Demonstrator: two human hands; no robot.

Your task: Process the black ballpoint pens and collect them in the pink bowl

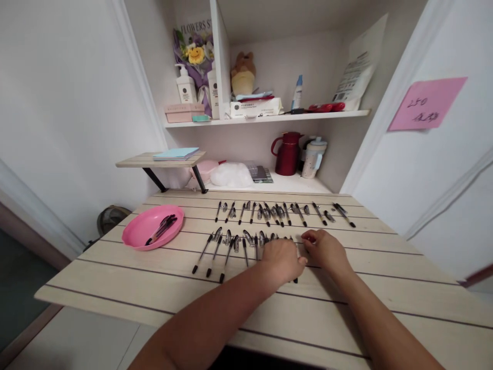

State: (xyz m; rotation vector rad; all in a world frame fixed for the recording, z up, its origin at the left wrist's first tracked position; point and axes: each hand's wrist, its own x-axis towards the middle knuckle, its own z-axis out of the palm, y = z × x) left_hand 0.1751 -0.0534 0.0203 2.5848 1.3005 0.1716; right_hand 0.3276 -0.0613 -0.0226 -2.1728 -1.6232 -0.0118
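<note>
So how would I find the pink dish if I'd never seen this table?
Start at the striped wooden table and look toward its far left corner, left of the two rows of pens. There sits the pink dish, round and shallow, with a few dark pens lying inside. Nothing else on the tabletop is pink or round.

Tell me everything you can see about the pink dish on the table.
The pink dish is a shallow, round dish with a raised rim; it looks like smooth, glossy plastic. It sits flat near the left edge of the wooden table, left of the rows of pens. Several dark pens lie inside it in a loose bundle, pointing toward its right rim. No hand touches it; both hands are at the near row.
</note>
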